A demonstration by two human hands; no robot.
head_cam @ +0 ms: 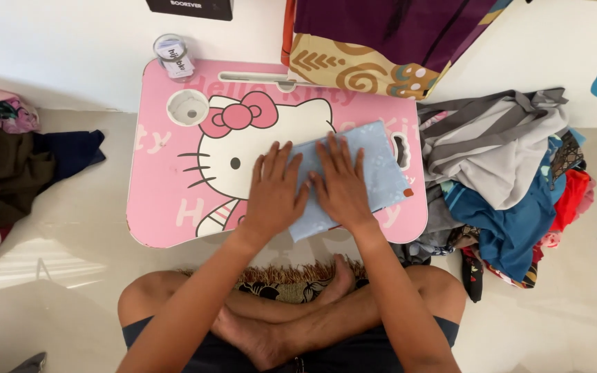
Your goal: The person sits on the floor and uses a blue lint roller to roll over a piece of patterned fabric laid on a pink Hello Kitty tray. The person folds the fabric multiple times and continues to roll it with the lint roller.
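— So, where are your hands right now?

— Both lie flat, palms down, fingers spread, on a folded light-blue cloth [354,176] at the middle of the frame. My left hand [276,190] covers the cloth's left edge and partly rests on the pink lap table [167,179] beneath it. My right hand [340,183] presses the cloth's middle. Neither hand grips anything; they are open and just press down.

— And the cloth itself?

— It sits tilted on the right half of the table, over the printed cat face, with 1 corner reaching the slot near the table's right edge.

— What else is on the table?

— A small clear jar [173,55] with a white label stands at its upper left corner, just above the round cup hole [188,108].

— Around you?

— To the right of the frame lies a heap of clothes [506,179], grey on top, blue and red lower down. At the left edge is a smaller pile of dark and pink garments [8,166]. At the top, a purple and patterned fabric [381,41] hangs over the table's far edge. My crossed legs [278,324] fill the bottom, on a fringed mat [291,283].
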